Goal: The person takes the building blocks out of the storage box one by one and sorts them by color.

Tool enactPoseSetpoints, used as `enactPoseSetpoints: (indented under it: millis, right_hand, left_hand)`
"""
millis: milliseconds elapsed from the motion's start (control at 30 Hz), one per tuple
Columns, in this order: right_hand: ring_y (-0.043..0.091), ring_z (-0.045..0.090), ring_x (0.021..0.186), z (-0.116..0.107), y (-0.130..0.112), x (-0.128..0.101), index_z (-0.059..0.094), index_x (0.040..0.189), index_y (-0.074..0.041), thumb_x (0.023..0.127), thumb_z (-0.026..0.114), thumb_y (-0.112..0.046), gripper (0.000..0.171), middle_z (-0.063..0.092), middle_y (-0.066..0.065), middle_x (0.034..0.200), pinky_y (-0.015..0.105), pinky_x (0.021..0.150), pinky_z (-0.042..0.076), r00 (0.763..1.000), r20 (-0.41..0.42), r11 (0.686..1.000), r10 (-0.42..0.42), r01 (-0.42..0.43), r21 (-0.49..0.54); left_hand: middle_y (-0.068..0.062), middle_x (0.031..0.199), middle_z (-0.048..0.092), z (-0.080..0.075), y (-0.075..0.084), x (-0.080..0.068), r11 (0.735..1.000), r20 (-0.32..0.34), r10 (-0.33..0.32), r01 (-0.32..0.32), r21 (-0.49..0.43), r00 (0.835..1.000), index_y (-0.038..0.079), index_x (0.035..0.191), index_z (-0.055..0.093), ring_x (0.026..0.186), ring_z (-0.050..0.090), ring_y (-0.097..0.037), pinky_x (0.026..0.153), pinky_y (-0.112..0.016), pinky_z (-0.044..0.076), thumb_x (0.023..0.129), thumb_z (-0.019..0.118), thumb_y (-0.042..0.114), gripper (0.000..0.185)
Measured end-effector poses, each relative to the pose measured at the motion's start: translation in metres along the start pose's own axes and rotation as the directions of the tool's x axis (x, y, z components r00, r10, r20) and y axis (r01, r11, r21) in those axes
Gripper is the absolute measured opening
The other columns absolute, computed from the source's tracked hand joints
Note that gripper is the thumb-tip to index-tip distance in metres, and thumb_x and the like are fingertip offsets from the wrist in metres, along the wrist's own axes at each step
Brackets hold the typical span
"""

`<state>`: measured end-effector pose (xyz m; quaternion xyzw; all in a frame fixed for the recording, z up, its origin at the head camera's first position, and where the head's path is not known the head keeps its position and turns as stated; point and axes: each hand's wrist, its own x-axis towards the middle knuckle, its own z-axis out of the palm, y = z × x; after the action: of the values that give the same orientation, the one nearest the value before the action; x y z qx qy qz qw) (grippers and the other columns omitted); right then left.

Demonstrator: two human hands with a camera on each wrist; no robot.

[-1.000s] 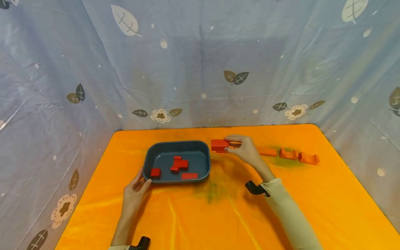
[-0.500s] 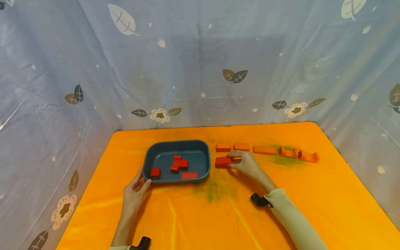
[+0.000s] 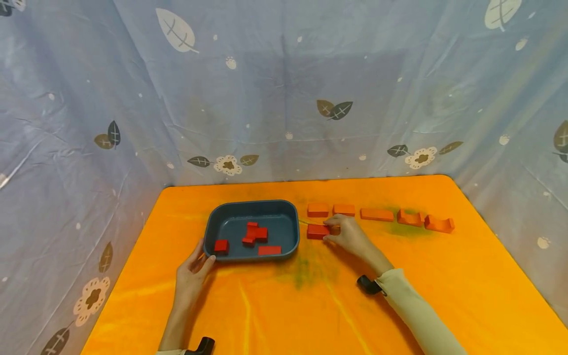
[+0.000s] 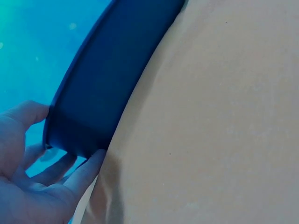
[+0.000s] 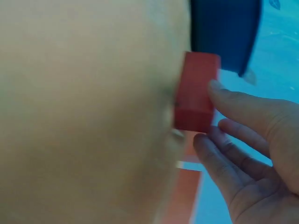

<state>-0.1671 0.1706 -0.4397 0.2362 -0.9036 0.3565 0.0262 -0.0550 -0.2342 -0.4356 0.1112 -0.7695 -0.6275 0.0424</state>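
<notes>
My left hand (image 3: 191, 273) holds the near left corner of a dark blue-grey tray (image 3: 253, 203), thumb at the rim. In the left wrist view, the fingers (image 4: 86, 175) reach down to the tray's base. Inside the tray lie several red blocks, among them a cube (image 3: 221, 246) and a flat bar (image 3: 269, 250). Just right of the tray, my right hand (image 3: 350, 239) pinches the right end of a red rectangular block (image 3: 317, 231) at the tabletop. In the right wrist view, the thumb lies against the block's side, with fingertips right at its lower end.
Behind the red block runs a row of orange blocks: two short ones (image 3: 317, 210), a flat bar (image 3: 376, 214) and two with scooped tops (image 3: 439, 224). The orange cloth (image 3: 284, 305) covers the table, with blue-grey curtains (image 3: 284, 98) on three sides.
My right hand has brought the red block toward me and down to the table, in front of the orange row. My left hand has stayed on the tray.
</notes>
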Motion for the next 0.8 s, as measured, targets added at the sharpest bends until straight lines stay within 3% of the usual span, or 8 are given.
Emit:
enactPoseSetpoints:
  millis: [233, 433, 633, 800]
  right_hand:
    - [0.034, 0.067, 0.102, -0.02, -0.022, 0.005, 0.069, 0.118, 0.003, 0.084, 0.078, -0.011, 0.038, 0.069, 0.02, 0.113, 0.045, 0.083, 0.057, 0.999, 0.041, 0.99, -0.024, 0.018, 0.138]
    - [0.033, 0.067, 0.102, -0.016, -0.058, 0.017, 0.07, 0.116, 0.002, 0.085, 0.076, -0.01, 0.034, 0.068, 0.018, 0.115, 0.044, 0.085, 0.057, 0.978, 0.146, 0.97, -0.149, 0.116, 0.215]
    - [0.028, 0.065, 0.101, 0.0, -0.087, 0.033, 0.07, 0.118, -0.002, 0.088, 0.074, -0.018, 0.034, 0.067, 0.011, 0.117, 0.042, 0.083, 0.056, 0.93, 0.267, 0.966, -0.253, 0.226, 0.129]
    - [0.027, 0.065, 0.101, 0.012, -0.103, 0.049, 0.071, 0.117, 0.0, 0.087, 0.075, -0.017, 0.034, 0.069, 0.012, 0.113, 0.035, 0.085, 0.056, 0.894, 0.355, 0.962, -0.273, 0.259, 0.088]
  left_hand:
    - [-0.001, 0.157, 0.032, 0.0, 0.0, 0.0, 1.0, -0.006, -0.011, 0.011, -0.004, 1.0, 0.014, 0.152, 0.036, 0.137, 0.041, -0.029, 0.087, -0.008, 0.047, 0.095, 0.066, 0.017, 0.065]
    - [-0.001, 0.157, 0.031, 0.0, 0.0, 0.001, 1.0, -0.006, -0.008, 0.008, 0.002, 1.0, 0.013, 0.153, 0.035, 0.138, 0.04, -0.029, 0.087, -0.008, 0.047, 0.095, 0.066, 0.017, 0.065]
    - [-0.001, 0.157, 0.031, 0.0, 0.0, 0.001, 1.0, -0.003, -0.004, 0.004, 0.012, 1.0, 0.014, 0.153, 0.035, 0.137, 0.041, -0.029, 0.087, -0.007, 0.046, 0.095, 0.066, 0.018, 0.066]
    - [0.001, 0.157, 0.03, 0.0, 0.001, 0.0, 1.0, 0.008, -0.006, 0.006, 0.012, 1.0, 0.014, 0.153, 0.034, 0.138, 0.039, -0.028, 0.088, -0.007, 0.046, 0.096, 0.066, 0.019, 0.066]
